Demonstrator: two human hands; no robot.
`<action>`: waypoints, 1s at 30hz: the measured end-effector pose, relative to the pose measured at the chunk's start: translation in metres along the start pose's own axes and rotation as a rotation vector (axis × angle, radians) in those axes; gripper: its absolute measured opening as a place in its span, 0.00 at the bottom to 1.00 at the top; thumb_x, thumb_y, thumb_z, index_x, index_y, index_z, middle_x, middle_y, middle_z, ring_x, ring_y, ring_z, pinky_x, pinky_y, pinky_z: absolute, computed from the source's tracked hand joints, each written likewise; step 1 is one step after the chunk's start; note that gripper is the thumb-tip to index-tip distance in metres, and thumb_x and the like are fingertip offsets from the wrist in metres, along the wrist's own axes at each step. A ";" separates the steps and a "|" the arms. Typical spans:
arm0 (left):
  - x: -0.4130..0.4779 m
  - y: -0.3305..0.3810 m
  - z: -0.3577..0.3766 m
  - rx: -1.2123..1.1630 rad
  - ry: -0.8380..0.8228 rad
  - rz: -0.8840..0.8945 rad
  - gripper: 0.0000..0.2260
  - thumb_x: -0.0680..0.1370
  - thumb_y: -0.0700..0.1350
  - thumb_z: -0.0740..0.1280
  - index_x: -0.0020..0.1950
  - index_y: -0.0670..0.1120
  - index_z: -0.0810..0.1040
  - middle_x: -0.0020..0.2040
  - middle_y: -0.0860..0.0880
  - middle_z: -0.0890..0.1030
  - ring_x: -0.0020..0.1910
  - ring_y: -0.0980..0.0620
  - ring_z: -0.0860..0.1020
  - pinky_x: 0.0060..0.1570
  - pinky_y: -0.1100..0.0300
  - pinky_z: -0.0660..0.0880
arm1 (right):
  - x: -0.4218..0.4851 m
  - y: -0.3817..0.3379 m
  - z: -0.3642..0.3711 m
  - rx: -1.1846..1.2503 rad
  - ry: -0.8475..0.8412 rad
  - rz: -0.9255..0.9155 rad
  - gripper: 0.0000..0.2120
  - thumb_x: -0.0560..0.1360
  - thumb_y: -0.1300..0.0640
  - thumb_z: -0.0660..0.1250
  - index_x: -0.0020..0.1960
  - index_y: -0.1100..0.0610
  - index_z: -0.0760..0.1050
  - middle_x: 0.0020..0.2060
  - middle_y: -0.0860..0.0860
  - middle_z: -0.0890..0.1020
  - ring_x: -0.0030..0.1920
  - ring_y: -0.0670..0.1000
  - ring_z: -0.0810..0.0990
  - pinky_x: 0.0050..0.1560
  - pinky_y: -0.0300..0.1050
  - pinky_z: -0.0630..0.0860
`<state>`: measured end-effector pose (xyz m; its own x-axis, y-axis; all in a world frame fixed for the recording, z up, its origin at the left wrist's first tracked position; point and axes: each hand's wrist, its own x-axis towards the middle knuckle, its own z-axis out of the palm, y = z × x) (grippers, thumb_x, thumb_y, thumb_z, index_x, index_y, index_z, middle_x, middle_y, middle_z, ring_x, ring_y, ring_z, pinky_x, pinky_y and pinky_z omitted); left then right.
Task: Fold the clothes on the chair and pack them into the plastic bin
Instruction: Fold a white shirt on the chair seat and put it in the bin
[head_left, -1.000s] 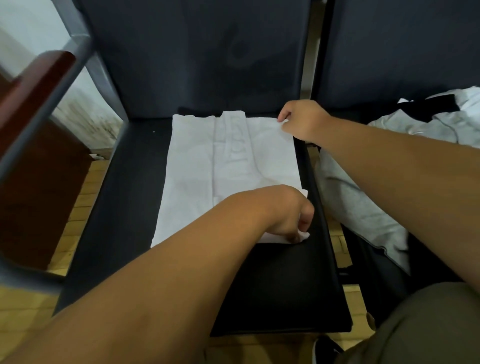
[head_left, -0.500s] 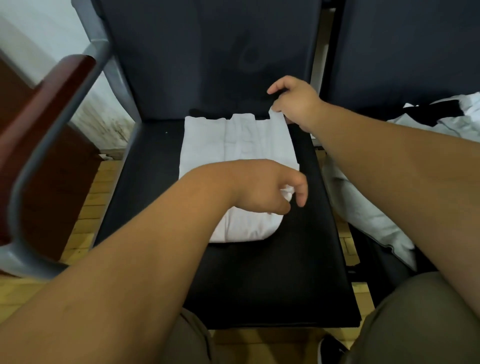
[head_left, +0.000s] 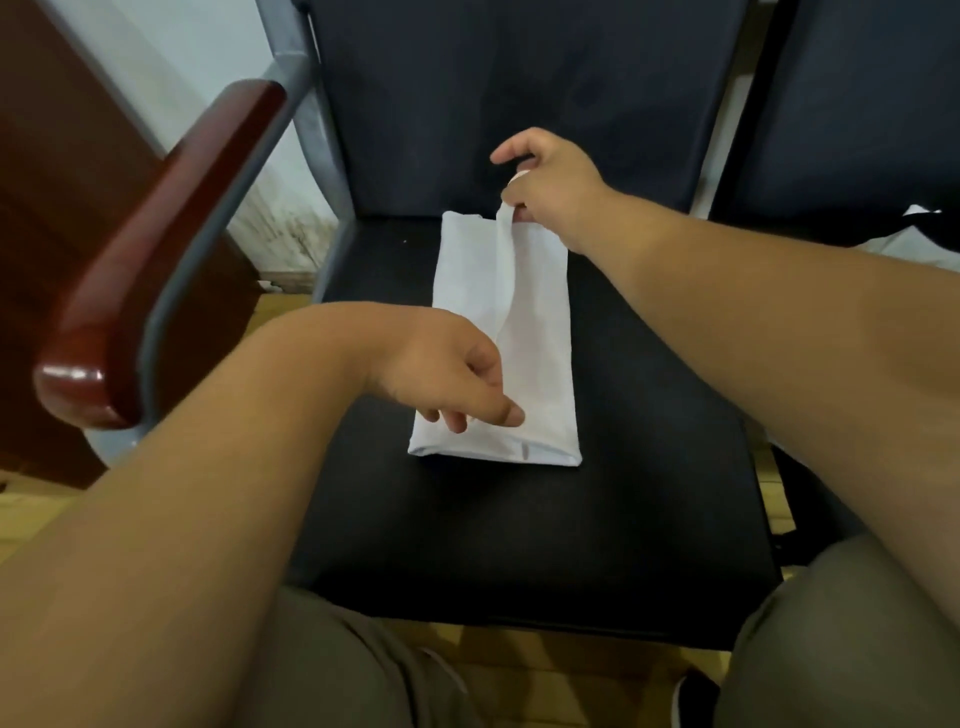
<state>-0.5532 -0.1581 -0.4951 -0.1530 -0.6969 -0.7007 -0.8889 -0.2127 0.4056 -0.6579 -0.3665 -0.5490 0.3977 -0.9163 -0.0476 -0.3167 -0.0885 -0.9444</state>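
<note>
My plain white folded cloth garment, black padded chair seat, glossy red-brown wooden armrest, my olive-grey trousers

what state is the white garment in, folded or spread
Folded: the white garment lies as a narrow strip on the chair seat, right hand pinching its top flap.

A pale, stained wall meets yellowish wood flooring beside dark-brown wooden furniture.
</note>
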 end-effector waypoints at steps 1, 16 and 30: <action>-0.001 -0.006 0.000 -0.024 -0.007 -0.017 0.12 0.79 0.62 0.72 0.52 0.54 0.85 0.48 0.55 0.87 0.46 0.59 0.86 0.51 0.58 0.83 | 0.001 0.001 0.006 -0.001 -0.007 -0.007 0.21 0.77 0.71 0.70 0.59 0.47 0.82 0.55 0.50 0.77 0.55 0.51 0.82 0.49 0.43 0.86; 0.021 -0.037 0.007 -0.006 -0.104 -0.284 0.16 0.81 0.56 0.72 0.54 0.43 0.85 0.47 0.48 0.89 0.49 0.49 0.87 0.49 0.53 0.85 | -0.024 -0.011 0.014 -0.265 -0.101 0.032 0.14 0.82 0.63 0.65 0.56 0.45 0.83 0.55 0.44 0.80 0.56 0.48 0.80 0.53 0.44 0.84; 0.006 0.022 0.058 0.398 0.194 -0.087 0.18 0.78 0.46 0.75 0.67 0.47 0.79 0.62 0.47 0.80 0.60 0.44 0.79 0.61 0.51 0.77 | -0.161 -0.053 -0.053 -0.550 -0.346 0.444 0.11 0.84 0.54 0.67 0.65 0.55 0.79 0.56 0.53 0.83 0.53 0.55 0.85 0.55 0.54 0.85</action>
<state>-0.5990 -0.1269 -0.5243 -0.0200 -0.8116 -0.5839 -0.9976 -0.0227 0.0656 -0.7509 -0.2353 -0.4740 0.3508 -0.7455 -0.5667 -0.8538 -0.0060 -0.5206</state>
